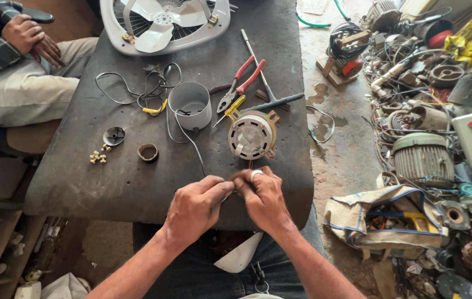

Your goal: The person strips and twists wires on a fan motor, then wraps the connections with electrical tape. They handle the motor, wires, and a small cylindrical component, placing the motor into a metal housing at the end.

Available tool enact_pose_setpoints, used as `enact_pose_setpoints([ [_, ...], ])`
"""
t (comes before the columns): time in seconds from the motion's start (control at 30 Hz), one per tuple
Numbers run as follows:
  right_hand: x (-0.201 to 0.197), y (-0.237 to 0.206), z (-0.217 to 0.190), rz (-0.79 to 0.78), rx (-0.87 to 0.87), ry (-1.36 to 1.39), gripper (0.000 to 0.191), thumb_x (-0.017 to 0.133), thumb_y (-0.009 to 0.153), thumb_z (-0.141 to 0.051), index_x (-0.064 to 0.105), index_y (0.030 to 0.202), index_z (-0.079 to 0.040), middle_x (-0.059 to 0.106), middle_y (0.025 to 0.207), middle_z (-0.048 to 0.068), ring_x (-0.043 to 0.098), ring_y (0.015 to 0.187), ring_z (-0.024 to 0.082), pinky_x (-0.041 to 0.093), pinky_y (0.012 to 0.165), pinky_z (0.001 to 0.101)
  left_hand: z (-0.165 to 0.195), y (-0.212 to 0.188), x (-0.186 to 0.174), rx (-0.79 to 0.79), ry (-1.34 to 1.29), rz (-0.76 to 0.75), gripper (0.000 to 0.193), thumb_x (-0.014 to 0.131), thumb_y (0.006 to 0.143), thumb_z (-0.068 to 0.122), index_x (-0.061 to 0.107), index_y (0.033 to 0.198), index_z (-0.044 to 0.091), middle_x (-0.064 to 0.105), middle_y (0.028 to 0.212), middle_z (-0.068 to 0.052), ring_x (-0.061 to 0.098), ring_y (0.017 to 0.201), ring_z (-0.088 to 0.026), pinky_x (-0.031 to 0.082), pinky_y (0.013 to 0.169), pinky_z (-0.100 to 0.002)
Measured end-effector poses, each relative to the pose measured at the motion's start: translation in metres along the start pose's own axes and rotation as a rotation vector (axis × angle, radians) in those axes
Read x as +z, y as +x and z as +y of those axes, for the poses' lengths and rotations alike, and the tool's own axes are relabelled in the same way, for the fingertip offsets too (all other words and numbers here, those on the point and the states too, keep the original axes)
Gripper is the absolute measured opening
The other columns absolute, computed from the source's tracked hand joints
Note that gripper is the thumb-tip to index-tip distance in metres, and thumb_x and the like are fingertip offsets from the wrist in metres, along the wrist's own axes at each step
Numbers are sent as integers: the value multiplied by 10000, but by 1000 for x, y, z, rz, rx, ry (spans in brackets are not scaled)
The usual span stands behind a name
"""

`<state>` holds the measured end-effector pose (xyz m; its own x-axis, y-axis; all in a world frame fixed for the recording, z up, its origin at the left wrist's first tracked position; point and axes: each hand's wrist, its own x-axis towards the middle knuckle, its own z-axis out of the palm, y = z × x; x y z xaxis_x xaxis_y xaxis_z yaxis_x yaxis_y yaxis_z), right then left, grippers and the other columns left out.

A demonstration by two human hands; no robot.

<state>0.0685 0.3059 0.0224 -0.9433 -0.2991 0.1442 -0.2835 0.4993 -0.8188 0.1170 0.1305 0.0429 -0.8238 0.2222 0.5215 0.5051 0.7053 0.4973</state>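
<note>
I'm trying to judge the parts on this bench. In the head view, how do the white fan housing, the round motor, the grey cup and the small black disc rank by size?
1. White fan housing, partly cut off by the frame
2. Round motor and grey cup: too alike to separate
3. Small black disc

Both bare forearms come up from the bottom of the view and converge over the near edge of the dark grey worktable [108,182]. The left hand [194,207] is curled, knuckles up, its thumb and fingertips pinched together and pointing right. The right hand [263,199] mirrors it, fingers bent inward, a pale ring on one finger. The fingertips of the two hands meet and touch between them, pinching something too small to make out. Both wrists are slightly bent, and the elbows lie out of view.
</note>
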Motion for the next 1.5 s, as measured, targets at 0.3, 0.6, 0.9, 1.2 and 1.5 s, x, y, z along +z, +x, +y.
enact_pose_setpoints([
  [0.3,0,-10,6,191,-610,-273,408,765,762,-45,672,1147,-147,674,931,21,623,967,256,391,987,479,-13,6,9,-279,-120,-41,106,726,847,93,753,941,51,696,917,-101,719,775,-306,543,666,-390],
  [0.6,-9,-2,19,295,-832,-417,284,748,846,-104,761,1117,-189,719,1070,-29,612,998,192,384,983,472,-17,15,-3,-808,-800,-219,360,676,836,52,635,1191,87,735,970,-107,748,679,-121,571,573,-271],
  [0.9,-3,11,21,-200,122,88,94,773,841,-166,800,916,-115,693,874,61,632,968,242,477,871,402,-12,-4,-1,415,79,-22,258,681,849,10,509,1027,86,703,951,-133,691,685,-289,507,587,-415],
  [1.2,-6,-7,13,243,-704,-306,248,763,895,-105,707,1135,-123,698,948,-11,669,927,218,401,1011,511,-16,-2,7,-610,-525,-32,491,711,862,25,337,1179,48,781,826,-106,611,543,-174,484,493,-307],
  [1.5,0,2,10,62,-459,-248,170,763,850,-126,767,1015,-165,727,916,-14,624,1048,235,369,999,460,-16,-7,0,62,79,36,304,729,908,49,498,1096,107,706,761,-51,705,670,-311,511,607,-417],
])
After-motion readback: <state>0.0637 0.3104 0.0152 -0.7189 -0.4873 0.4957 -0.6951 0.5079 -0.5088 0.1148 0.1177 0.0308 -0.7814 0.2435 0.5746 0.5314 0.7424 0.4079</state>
